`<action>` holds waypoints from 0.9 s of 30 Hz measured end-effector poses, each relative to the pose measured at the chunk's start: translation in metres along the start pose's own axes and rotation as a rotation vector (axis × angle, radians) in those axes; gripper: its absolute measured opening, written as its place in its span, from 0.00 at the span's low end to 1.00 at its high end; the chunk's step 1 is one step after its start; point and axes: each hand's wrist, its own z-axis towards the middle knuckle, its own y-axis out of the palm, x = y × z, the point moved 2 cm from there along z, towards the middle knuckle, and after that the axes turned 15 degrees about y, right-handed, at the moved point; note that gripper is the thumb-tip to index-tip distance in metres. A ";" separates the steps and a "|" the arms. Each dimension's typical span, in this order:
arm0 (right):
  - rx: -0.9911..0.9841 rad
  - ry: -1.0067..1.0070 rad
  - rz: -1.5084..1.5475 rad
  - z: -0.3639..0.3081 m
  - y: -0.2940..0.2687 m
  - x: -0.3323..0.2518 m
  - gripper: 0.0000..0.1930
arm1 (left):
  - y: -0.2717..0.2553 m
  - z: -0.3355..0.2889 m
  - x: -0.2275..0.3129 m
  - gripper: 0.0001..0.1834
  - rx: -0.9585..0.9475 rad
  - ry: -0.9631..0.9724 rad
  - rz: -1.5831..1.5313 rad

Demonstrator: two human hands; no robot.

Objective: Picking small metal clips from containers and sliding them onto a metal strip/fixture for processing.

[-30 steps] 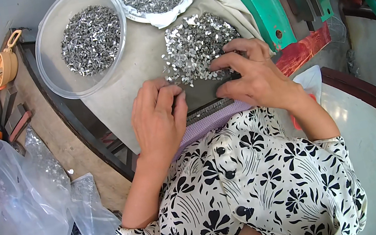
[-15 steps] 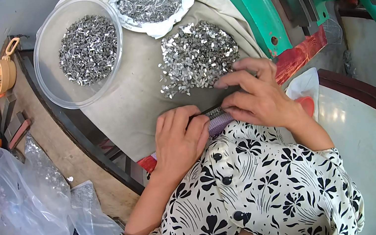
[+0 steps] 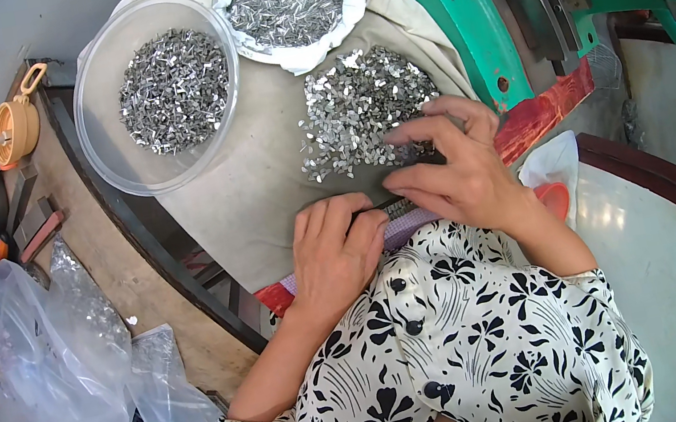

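My left hand (image 3: pixel 334 248) is closed at the near edge of the cloth-covered surface. Its thumb and forefinger are on the end of a narrow dark strip (image 3: pixel 396 206), partly hidden by my fingers. My right hand (image 3: pixel 462 171) hovers over the strip's other end, thumb and forefinger apart. Its fingertips come close to a loose pile of small flat silvery metal pieces (image 3: pixel 365 107). Whether a tiny piece sits at those fingertips is too small to see.
A clear plastic tub (image 3: pixel 97 154) of small metal bits stands at the far left. Beside it is a lined bowl (image 3: pixel 283 4) of thin metal pins. A green machine frame (image 3: pixel 449 20) rises at right. Plastic bags (image 3: pixel 67 367) and an orange reel-like item (image 3: pixel 16 130) lie left.
The whole view has shifted slightly, with the tub, bowl and pile appearing further right. My right thumb has moved a little left along the strip, away from the forefinger.
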 end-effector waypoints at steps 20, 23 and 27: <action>-0.044 -0.161 -0.053 0.034 0.014 -0.013 0.05 | 0.001 -0.004 -0.003 0.19 -0.038 -0.002 -0.002; -0.005 -0.018 0.054 0.015 -0.003 -0.001 0.07 | 0.000 -0.004 -0.002 0.19 -0.018 -0.003 -0.012; -0.013 0.050 0.064 -0.023 -0.007 0.010 0.08 | -0.002 -0.002 -0.002 0.15 -0.008 0.000 -0.030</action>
